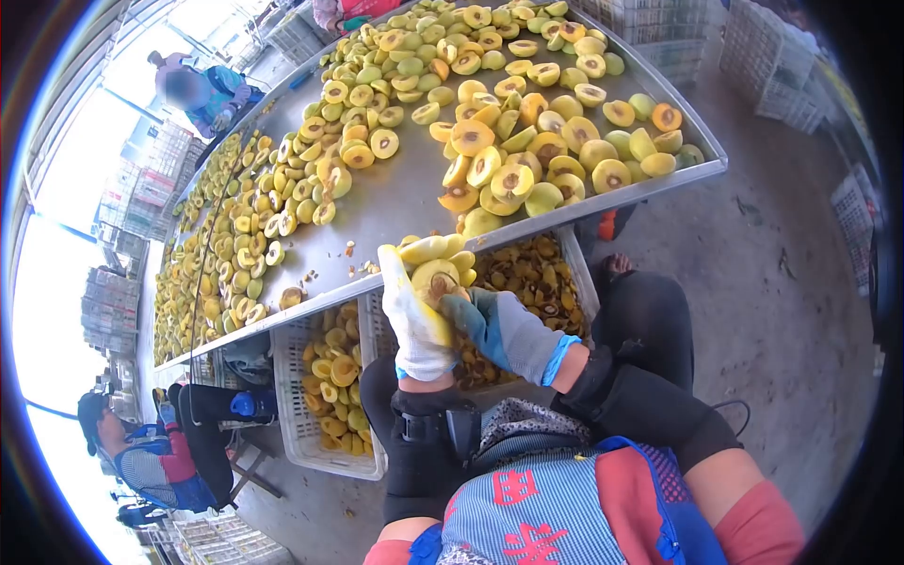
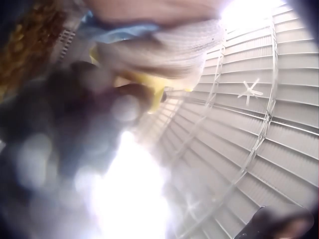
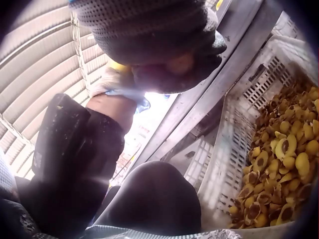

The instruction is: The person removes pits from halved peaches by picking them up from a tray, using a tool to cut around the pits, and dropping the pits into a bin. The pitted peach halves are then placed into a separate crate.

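At the near edge of the metal table (image 1: 405,179), the left hand (image 1: 414,315), in a white and yellow glove, grips a halved fruit (image 1: 428,271), its cut face and brown centre showing. The right hand (image 1: 513,331), in a grey-blue glove, has its fingers bent against that centre; whether they pinch anything there, I cannot tell. On the table, halved fruits (image 1: 513,179) lie in a heap beyond the hands, and more halves (image 1: 226,245) spread towards its left end. Below the table's near edge, a white crate (image 1: 586,282) holds brown and yellow pieces (image 3: 284,154); left of it, also partly under the table, another crate (image 1: 290,405) holds yellow fruit pieces (image 1: 334,367). A person (image 1: 155,461) sits near the table's left end, and another (image 1: 207,99) is across the table.
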A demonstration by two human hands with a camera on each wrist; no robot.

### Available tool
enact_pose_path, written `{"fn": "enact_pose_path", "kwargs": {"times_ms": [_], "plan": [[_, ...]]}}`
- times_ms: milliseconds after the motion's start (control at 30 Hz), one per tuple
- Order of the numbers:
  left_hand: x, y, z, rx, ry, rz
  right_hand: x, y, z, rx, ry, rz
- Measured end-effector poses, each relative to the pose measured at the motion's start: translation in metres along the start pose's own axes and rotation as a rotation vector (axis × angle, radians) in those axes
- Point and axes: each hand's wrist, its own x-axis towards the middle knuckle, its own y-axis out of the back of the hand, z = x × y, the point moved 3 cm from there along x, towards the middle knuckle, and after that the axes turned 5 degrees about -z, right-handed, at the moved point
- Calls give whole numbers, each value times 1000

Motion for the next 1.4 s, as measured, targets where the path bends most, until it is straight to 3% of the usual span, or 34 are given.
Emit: {"fn": "enact_pose_path", "kwargs": {"times_ms": [200,400,500,600,700,800,900,933,1000,1067,1100,1133,1200,1267,1300,1333,1367,1400], "plan": [[4,10,-6,93,-1,-45,0,-9,13,66,20,-39],[6,11,3,389,27,-168,4,-10,25,73,-15,-147],[5,9,5,350,56,-184,-11,1,0,495,-609,-501],[12,15,0,100,39,-324,-12,-5,3,818,-524,-708],[10,16,5,305,106,-287,-14,-4,-6,587,-632,-550],[6,7,10,576,79,-319,-16,-6,0,150,-369,-241],[6,7,6,213,70,-330,-16,-6,-3,592,-607,-563],[6,8,3,59,49,-349,-14,-10,2,749,-596,-629],[14,16,-6,-175,1,-201,-10,-19,11,1058,-567,-759],[19,23,-2,-399,54,8,-16,-25,5,1049,-486,-752],[23,39,1,-267,7,61,-17,-26,1,1043,-440,-753],[26,56,8,-192,-35,66,-17,-26,3,1116,-491,-731],[13,88,25,-50,-220,248,-16,-25,18,1273,-594,-675],[15,141,52,813,-538,519,-11,-22,22,1252,-539,-612],[20,165,63,1078,-627,619,-10,-19,19,1187,-520,-557],[16,155,80,1348,-709,720,-10,-18,17,1126,-507,-504],[20,144,81,1257,-580,668,-11,-16,12,1024,-504,-429],[33,127,80,1249,-674,516,-12,-14,5,920,-505,-356]]}}
